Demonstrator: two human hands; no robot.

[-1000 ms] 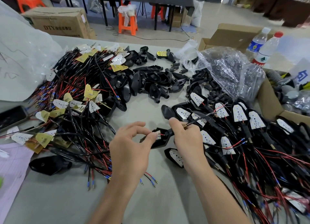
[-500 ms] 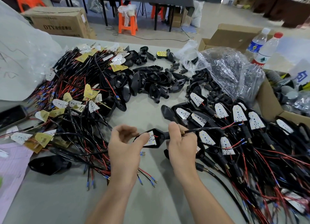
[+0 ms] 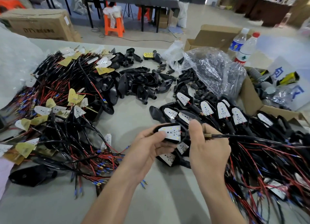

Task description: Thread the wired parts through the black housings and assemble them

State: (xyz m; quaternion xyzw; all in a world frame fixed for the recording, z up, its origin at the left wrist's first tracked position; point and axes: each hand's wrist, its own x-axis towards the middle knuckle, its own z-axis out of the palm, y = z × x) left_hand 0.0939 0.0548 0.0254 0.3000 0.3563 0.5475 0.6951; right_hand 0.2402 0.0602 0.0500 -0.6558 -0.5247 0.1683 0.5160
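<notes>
My left hand (image 3: 147,150) grips a black housing (image 3: 173,140) with a white LED board (image 3: 171,133) seated in it, thumb pressed on the board. My right hand (image 3: 208,150) pinches the housing's stem where a black sleeved cable (image 3: 234,136) with a brass end comes out to the right. Loose wired LED boards (image 3: 55,109) lie heaped on the left. Empty black housings (image 3: 139,84) lie in the middle at the back. Assembled units (image 3: 223,111) with red and black wires pile up on the right.
A clear plastic bag (image 3: 213,71) with black parts sits behind the right pile. An open cardboard box (image 3: 251,98) holds grey items at far right. Two water bottles (image 3: 243,46) stand behind. One single black housing (image 3: 31,175) lies at the near left. A white plastic bag (image 3: 15,64) fills the far left.
The LED board has gone from half out to flat inside the housing. My left thumb now presses on it, and both hands have shifted slightly right and nearer.
</notes>
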